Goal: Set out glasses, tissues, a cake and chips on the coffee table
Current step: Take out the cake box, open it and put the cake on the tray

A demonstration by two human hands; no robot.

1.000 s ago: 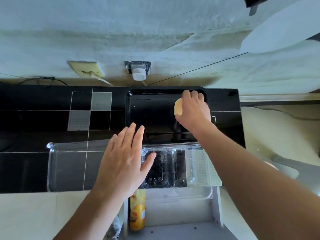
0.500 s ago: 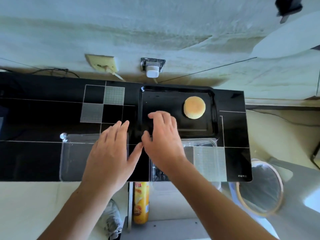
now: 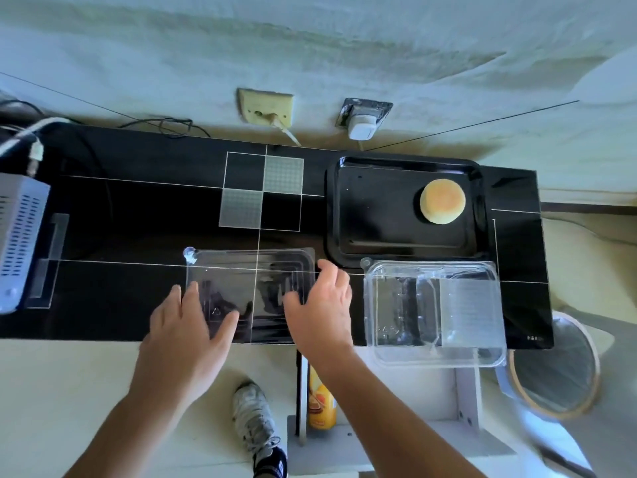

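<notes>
A round golden cake (image 3: 442, 201) lies on the black tray (image 3: 379, 232) at the back right of the black glass coffee table (image 3: 138, 208). In front of the tray stands an empty clear plastic cake box (image 3: 434, 312), which overhangs the table's near edge. To its left a clear plastic lid (image 3: 255, 288) lies flat on the table. My left hand (image 3: 188, 326) rests flat on the lid's left part with fingers spread. My right hand (image 3: 322, 305) curls over the lid's right edge, thumb on top. A yellow chips can (image 3: 321, 405) stands on the shelf below the table.
A grey perforated device (image 3: 20, 236) sits at the table's left end, with cables behind it. Two wall sockets (image 3: 362, 122) with plugs are beyond the far edge. A round mesh object (image 3: 558, 367) stands on the floor at right. My shoe (image 3: 256, 419) is below.
My right hand let go of the cake on the tray and came back left to the lid's right edge. My left hand stays on the lid. The view has shifted left.
</notes>
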